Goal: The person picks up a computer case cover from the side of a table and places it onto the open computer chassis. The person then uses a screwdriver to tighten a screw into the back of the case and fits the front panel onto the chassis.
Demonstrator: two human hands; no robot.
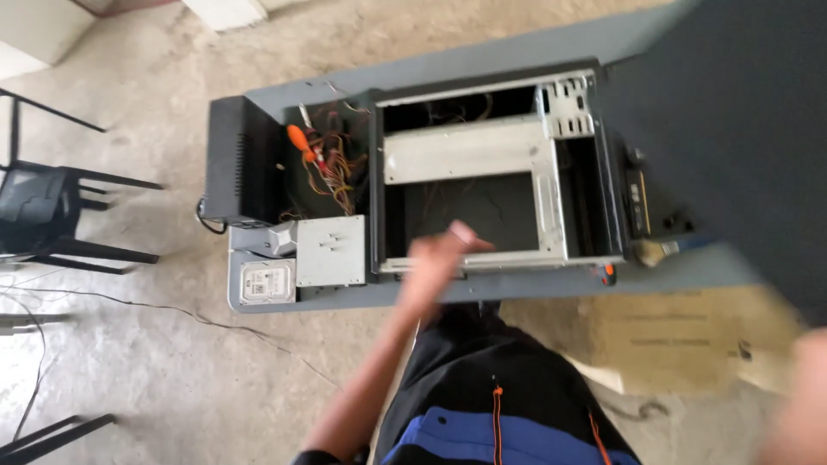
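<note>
Two hands are ours here, and we take the open computer case on the grey table as our landmark. Our left hand reaches over the case's near edge, fingers loosely spread and blurred, closed on nothing that we can see; whether it touches the metal rim we cannot tell. Our right hand is only a blur at the frame's lower right, well apart from the case, and we cannot tell how its fingers stand. It sits under a large dark panel that covers the space to the right of the case; whether the hand holds that panel we cannot tell.

Left of the case lie a bundle of coloured wires with an orange-handled screwdriver, a black box, a silver drive cage and a hard drive. Just beside the case's near right corner rests a small orange-tipped tool. Below the case, past the table's edge, a cardboard box sits on the concrete floor. Far to the left stands a dark chair.
</note>
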